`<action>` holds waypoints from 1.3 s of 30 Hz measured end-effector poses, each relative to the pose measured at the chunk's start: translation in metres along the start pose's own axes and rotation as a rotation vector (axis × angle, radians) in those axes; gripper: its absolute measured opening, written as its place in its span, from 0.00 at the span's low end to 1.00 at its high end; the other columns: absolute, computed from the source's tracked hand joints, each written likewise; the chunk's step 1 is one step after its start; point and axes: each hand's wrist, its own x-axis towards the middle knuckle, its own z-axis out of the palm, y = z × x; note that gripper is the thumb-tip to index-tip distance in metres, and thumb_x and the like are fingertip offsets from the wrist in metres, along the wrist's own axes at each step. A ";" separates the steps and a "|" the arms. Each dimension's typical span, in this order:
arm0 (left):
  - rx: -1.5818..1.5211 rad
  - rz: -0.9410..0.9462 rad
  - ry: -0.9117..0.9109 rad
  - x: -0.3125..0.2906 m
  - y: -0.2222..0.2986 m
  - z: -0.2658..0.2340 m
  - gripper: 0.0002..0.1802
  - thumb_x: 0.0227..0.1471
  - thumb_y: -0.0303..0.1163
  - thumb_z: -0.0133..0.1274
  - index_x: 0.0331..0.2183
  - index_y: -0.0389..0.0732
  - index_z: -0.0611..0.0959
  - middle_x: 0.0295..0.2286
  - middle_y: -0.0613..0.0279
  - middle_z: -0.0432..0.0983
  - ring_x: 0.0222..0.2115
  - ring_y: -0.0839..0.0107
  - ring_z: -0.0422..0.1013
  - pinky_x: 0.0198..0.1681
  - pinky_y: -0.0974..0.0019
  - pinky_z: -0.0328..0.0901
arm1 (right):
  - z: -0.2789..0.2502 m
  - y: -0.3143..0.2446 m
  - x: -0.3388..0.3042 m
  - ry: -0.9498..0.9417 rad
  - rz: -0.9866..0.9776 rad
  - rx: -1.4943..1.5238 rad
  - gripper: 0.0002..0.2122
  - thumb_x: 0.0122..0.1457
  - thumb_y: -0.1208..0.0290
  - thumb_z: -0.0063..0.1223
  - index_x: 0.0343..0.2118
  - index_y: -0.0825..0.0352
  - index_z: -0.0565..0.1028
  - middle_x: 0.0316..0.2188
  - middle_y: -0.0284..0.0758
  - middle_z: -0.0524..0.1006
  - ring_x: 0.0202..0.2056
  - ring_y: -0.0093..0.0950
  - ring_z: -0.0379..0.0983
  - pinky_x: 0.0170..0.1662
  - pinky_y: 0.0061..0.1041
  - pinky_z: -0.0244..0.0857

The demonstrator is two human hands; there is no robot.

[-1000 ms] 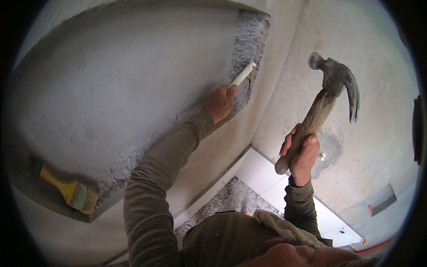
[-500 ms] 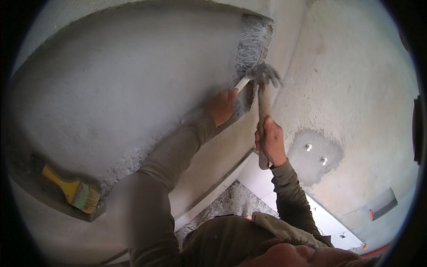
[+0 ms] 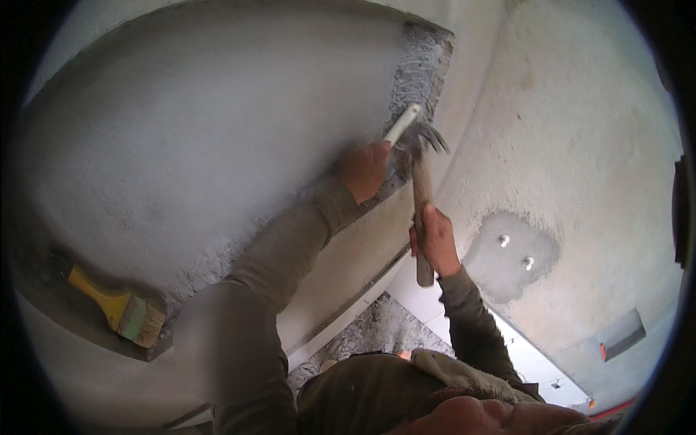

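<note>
My left hand is closed round a tool with a white handle. The handle's end sticks up past my fingers, and its working end is hidden. In my right hand is a claw hammer, gripped low on its wooden shaft. The dark hammer head is just right of and below the white handle's end, blurred by motion. Both hands are at the right end of a recess in the wall, beside a rough, chipped grey strip.
A yellow-handled paintbrush lies at the recess's lower left corner. The right wall carries two small pipe fittings in a grey patch and a rectangular cutout. Debris covers the floor below.
The hammer has dropped a little and shifted left, away from the white handle's end, which now shows fully. My left hand has barely moved.
</note>
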 end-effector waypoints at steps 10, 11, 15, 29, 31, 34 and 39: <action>0.110 -0.105 -0.100 0.001 0.019 0.006 0.26 0.64 0.51 0.37 0.32 0.37 0.77 0.23 0.45 0.75 0.27 0.44 0.73 0.31 0.47 0.66 | -0.008 0.004 -0.027 0.170 -0.312 0.321 0.30 0.63 0.39 0.38 0.35 0.71 0.67 0.15 0.35 0.69 0.15 0.24 0.66 0.20 0.23 0.63; 0.097 -0.136 -0.141 0.001 0.021 0.003 0.26 0.64 0.51 0.37 0.33 0.38 0.77 0.24 0.44 0.76 0.28 0.44 0.74 0.32 0.46 0.66 | -0.008 0.005 -0.028 0.181 -0.321 0.312 0.30 0.63 0.39 0.39 0.36 0.70 0.67 0.15 0.35 0.69 0.15 0.24 0.66 0.21 0.23 0.63; 0.132 -0.126 -0.091 0.002 0.024 -0.001 0.27 0.64 0.51 0.37 0.31 0.36 0.76 0.24 0.43 0.76 0.28 0.42 0.74 0.32 0.45 0.65 | -0.009 0.008 -0.031 0.206 -0.363 0.256 0.31 0.61 0.37 0.40 0.38 0.70 0.66 0.16 0.35 0.70 0.17 0.24 0.67 0.22 0.23 0.63; 0.117 -0.046 -0.024 0.003 0.011 0.008 0.31 0.65 0.53 0.36 0.26 0.35 0.75 0.17 0.47 0.69 0.18 0.52 0.67 0.25 0.51 0.61 | -0.017 0.003 -0.034 0.191 -0.368 0.270 0.36 0.55 0.30 0.42 0.38 0.70 0.66 0.17 0.34 0.70 0.18 0.24 0.68 0.22 0.23 0.64; 0.141 -0.085 -0.050 0.003 0.017 0.005 0.31 0.65 0.54 0.36 0.26 0.35 0.75 0.17 0.46 0.69 0.18 0.51 0.67 0.25 0.51 0.61 | -0.017 0.005 -0.033 0.211 -0.381 0.250 0.37 0.54 0.29 0.42 0.36 0.70 0.65 0.15 0.33 0.68 0.15 0.24 0.67 0.20 0.24 0.65; 0.189 -0.091 -0.049 0.001 0.018 0.004 0.32 0.65 0.54 0.36 0.27 0.34 0.75 0.18 0.45 0.70 0.18 0.49 0.67 0.25 0.49 0.61 | -0.019 0.006 -0.032 0.219 -0.368 0.283 0.37 0.53 0.28 0.42 0.37 0.69 0.65 0.16 0.34 0.69 0.16 0.25 0.67 0.20 0.25 0.65; 0.235 -0.053 -0.035 0.003 0.018 0.009 0.31 0.65 0.54 0.35 0.28 0.34 0.75 0.18 0.43 0.70 0.20 0.44 0.68 0.26 0.47 0.61 | -0.009 0.021 -0.007 0.262 -0.551 0.535 0.33 0.54 0.33 0.48 0.37 0.68 0.66 0.19 0.35 0.71 0.22 0.26 0.69 0.25 0.26 0.66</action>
